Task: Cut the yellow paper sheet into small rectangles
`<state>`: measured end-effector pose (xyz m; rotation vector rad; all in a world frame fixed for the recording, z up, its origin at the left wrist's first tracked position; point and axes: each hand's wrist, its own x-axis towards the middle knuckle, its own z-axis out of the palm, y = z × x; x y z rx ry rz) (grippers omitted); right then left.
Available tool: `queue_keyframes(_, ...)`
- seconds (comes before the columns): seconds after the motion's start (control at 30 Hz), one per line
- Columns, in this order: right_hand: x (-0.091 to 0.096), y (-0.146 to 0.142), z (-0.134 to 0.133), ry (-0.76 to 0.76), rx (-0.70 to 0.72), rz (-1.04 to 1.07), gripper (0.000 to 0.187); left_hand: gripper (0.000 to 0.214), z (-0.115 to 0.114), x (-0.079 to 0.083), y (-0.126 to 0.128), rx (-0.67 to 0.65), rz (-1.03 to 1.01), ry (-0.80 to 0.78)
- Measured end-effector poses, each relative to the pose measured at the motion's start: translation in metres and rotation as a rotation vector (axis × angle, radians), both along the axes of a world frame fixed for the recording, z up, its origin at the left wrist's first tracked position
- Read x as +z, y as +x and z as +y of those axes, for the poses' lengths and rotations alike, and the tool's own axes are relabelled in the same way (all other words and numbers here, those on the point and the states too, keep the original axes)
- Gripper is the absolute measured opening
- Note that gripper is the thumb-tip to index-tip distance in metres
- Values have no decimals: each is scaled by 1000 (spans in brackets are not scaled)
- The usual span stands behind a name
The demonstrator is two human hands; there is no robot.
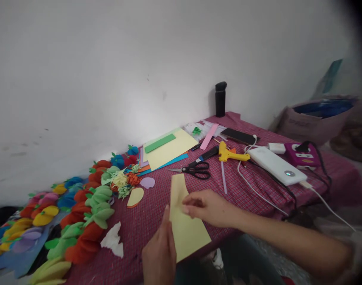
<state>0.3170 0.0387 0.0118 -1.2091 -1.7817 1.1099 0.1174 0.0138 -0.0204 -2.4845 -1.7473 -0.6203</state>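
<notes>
A pale yellow sheet of paper (188, 233) stretches from the table's front edge towards the scissors. At its left edge is my left hand (160, 251), fingers straight and pressed together, with the paper's edge held against them. My right hand (209, 208) comes in from the right, its fingers curled in a pinch on the middle of the paper; the exact grip of the fingertips is partly hidden. Black-handled scissors (195, 170) lie just beyond the paper's far end. A yellow hot glue gun (233, 153) with a clear glue stick (223, 178) lies farther right.
Colourful paper fruit shapes (88, 221) crowd the left side, near a torn white scrap (113, 240). Stacked coloured sheets (169, 154) lie at the back. A white power bank (277, 165), cables and a purple power socket (302, 155) occupy the right; a black bottle (220, 101) stands behind.
</notes>
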Motion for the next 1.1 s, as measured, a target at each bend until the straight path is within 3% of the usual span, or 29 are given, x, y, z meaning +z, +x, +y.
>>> queue_keyframes(0.07, 1, -12, -3, -50, 25, 40, 39, 45, -4, -2, 8, -103, 76, 175)
queue_keyframes(0.13, 0, -18, -4, -74, -40, 54, 42, 47, -9, 2, 16, -180, 100, 305)
queue_keyframes(0.2, -1, -17, -5, -98, -144, 93, 44, 49, -15, 10, 22, -256, 62, 329)
queue_keyframes(0.27, 0, -11, -6, -122, -153, 196, 42, 52, -18, 21, 23, -312, -81, 273)
queue_keyframes(0.37, 6, 1, -11, -133, -5, 381, 35, 54, -7, 30, 12, -190, -467, 130)
queue_keyframes(0.47, 14, 11, -16, -137, 137, 480, 31, 58, 21, 25, -4, 1, -828, -169)
queue_keyframes(0.57, 20, 20, -17, -140, 208, 559, 31, 57, 45, 11, -14, -100, -1077, -570)
queue_keyframes(0.7, 17, 35, -11, -119, 218, 647, 31, 50, 56, -2, -15, -218, -1219, -775)
queue_keyframes(0.8, 9, 47, -1, -104, 166, 615, 27, 29, 57, -5, -16, -207, -1252, -862)
queue_keyframes(0.87, 3, 53, 6, -97, 83, 579, 24, 19, 59, -6, -20, -169, -1251, -837)
queue_keyframes(1.1, -3, 61, 23, 77, -317, 450, 26, 15, 73, -8, -30, -89, -1144, -705)
